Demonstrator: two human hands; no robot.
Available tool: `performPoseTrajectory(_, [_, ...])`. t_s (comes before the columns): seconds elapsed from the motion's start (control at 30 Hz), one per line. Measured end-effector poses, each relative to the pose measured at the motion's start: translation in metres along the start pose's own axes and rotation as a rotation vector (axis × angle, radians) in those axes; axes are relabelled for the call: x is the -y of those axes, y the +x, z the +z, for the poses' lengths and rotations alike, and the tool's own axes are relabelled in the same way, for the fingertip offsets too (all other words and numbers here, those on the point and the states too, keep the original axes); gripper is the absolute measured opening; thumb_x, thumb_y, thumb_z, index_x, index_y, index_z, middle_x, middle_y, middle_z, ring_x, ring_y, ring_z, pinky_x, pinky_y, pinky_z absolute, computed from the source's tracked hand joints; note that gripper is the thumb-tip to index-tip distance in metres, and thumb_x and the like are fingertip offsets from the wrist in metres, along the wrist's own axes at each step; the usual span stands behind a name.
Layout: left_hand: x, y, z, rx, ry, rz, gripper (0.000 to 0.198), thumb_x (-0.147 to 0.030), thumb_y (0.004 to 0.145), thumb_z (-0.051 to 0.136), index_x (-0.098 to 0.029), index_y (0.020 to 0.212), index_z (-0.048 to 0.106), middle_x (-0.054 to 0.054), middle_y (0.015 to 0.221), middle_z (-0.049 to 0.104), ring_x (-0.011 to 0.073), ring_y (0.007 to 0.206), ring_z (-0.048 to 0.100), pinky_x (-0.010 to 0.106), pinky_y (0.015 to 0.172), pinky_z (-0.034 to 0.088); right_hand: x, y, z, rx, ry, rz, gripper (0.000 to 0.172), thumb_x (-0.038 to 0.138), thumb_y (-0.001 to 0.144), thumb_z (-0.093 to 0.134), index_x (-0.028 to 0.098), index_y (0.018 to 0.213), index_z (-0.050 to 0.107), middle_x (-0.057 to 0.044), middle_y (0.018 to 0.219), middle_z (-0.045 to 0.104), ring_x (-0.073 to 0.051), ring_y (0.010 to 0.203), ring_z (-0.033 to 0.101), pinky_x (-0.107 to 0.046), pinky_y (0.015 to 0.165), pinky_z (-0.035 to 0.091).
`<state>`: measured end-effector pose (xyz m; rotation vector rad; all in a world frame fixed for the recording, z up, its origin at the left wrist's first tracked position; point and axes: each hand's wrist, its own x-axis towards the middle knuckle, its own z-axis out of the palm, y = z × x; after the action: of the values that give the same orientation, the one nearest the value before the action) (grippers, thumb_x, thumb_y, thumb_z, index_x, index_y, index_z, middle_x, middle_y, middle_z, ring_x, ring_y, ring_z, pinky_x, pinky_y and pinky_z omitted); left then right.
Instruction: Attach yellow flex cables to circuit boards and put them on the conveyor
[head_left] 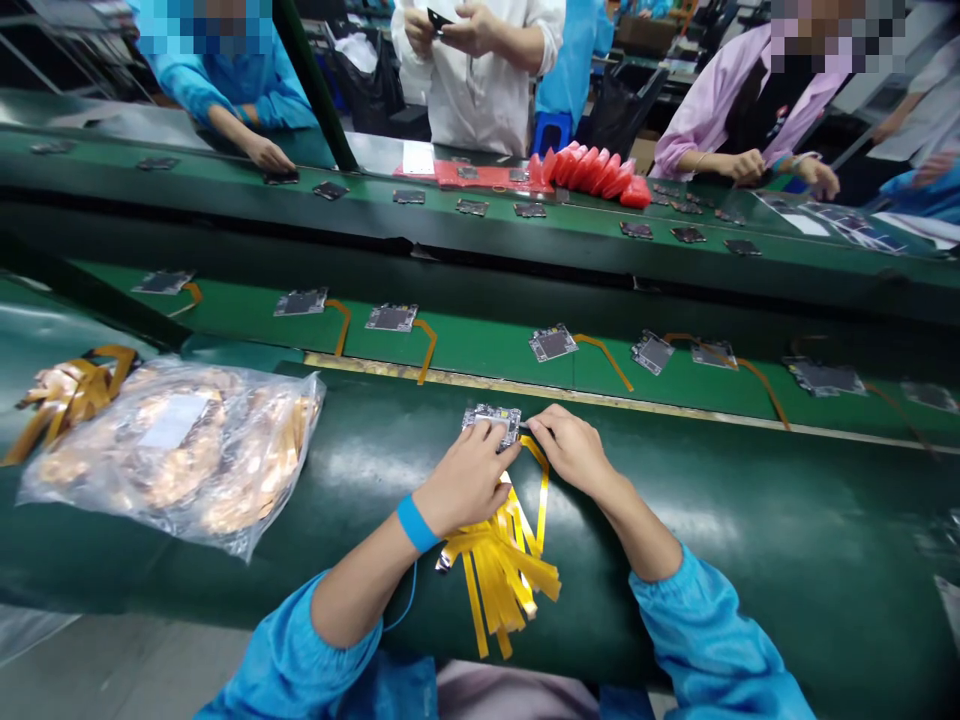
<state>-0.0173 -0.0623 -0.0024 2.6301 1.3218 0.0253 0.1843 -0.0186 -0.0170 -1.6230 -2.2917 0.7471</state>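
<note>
A small circuit board (493, 424) lies on the green work surface in front of me. My left hand (469, 483) holds it down, fingertips on its face and lower edge. At the board's right edge my right hand (571, 450) is pinched closed, with something small and greyish at the fingertips that I cannot make out. A yellow flex cable (543, 490) bends down from beside the board's right corner; whether it is joined to the board is hidden. Below my left hand lies a fanned bundle of yellow flex cables (499, 575). A blue band circles my left wrist.
To the left lie a clear plastic bag (247, 465) of coiled copper-coloured strips and loose flex cables (71, 395). Beyond a ledge, a green conveyor belt (480, 345) carries several boards with cables. People work across a farther belt, near red pouches (592, 172).
</note>
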Motion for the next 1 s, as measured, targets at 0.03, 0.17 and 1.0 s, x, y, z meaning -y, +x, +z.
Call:
performPoseTrajectory(0.03, [0.0,0.0,0.0,-0.002,-0.001,-0.002,0.045,-0.032,0.09,0.062,-0.015,0.132,0.063,0.017,0.124,0.056,0.0348,0.117,0.047,0.05,0.101,0.044,0.0,0.0,0.002,0.007,0.007,-0.024,0.029,0.032,0.108,0.046,0.027,0.108,0.075,-0.002,0.11,0.072,-0.018,0.099,0.069,-0.026,0.077,0.044])
performPoseTrajectory(0.17, [0.001,0.0,0.002,-0.012,0.003,-0.001,0.049,-0.031,0.089,0.061,-0.015,0.135,0.06,0.017,0.124,0.056,0.0348,0.116,0.047,0.05,0.101,0.044,0.001,0.001,0.011,0.005,-0.005,-0.054,0.014,0.024,0.101,0.059,0.026,0.106,0.072,-0.001,0.106,0.071,-0.017,0.095,0.068,-0.025,0.076,0.043])
performPoseTrajectory(1.0, [0.035,0.023,-0.013,0.011,0.12,0.038,0.028,-0.015,0.089,0.06,-0.016,0.116,0.066,0.016,0.126,0.06,0.0326,0.119,0.055,0.045,0.094,0.047,0.004,0.0,-0.025,-0.23,0.235,-0.054,0.011,0.027,0.098,0.062,0.024,0.094,0.072,-0.001,0.097,0.075,-0.016,0.089,0.067,-0.025,0.075,0.044])
